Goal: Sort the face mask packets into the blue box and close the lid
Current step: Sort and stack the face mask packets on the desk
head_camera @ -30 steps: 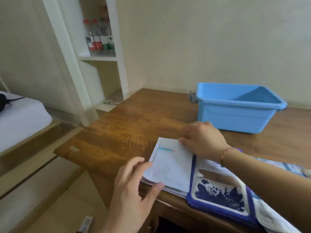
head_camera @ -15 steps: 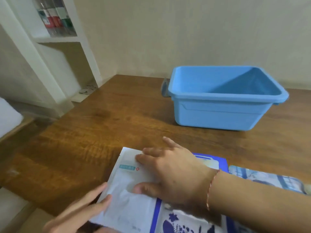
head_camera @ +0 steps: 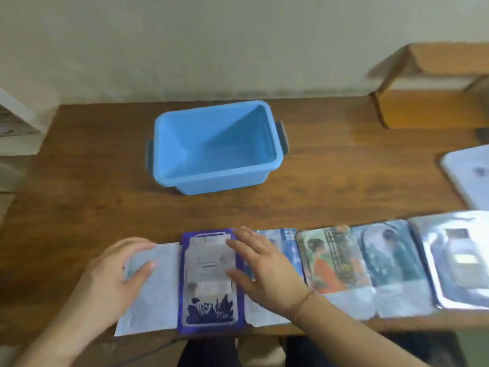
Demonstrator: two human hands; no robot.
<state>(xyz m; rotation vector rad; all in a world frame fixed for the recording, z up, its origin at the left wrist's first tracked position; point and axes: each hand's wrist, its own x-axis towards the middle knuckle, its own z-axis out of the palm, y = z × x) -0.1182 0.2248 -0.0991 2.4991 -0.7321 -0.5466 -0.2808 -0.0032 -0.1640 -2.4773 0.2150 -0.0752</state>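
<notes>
**A:** Head view first. What is on the left?

**B:** The left hand (head_camera: 113, 271) rests on a white packet (head_camera: 153, 292) at the near edge of the wooden desk (head_camera: 92, 186). Its fingers are a bit bent over the top of the packet. I cannot tell if they grip it.

**A:** And next to that?

**B:** A dark blue packet (head_camera: 210, 280) lies just beside the white one. The right hand (head_camera: 264, 271) lies flat, fingers straight and spread, on the blue packet's right edge and on a pale blue packet (head_camera: 285, 242).

**A:** More packets?

**B:** Yes, a row runs to the right: an orange picture packet (head_camera: 332, 258), a blue-green packet (head_camera: 389, 255) and a shiny silver packet (head_camera: 460, 258).

**A:** Where is the box?

**B:** The blue box (head_camera: 214, 147) stands open farther back, in the middle of the desk, well apart from the packets. A cardboard box (head_camera: 434, 107) sits at the far right, and a white lid-like thing (head_camera: 468, 176) lies at the right edge.
</notes>
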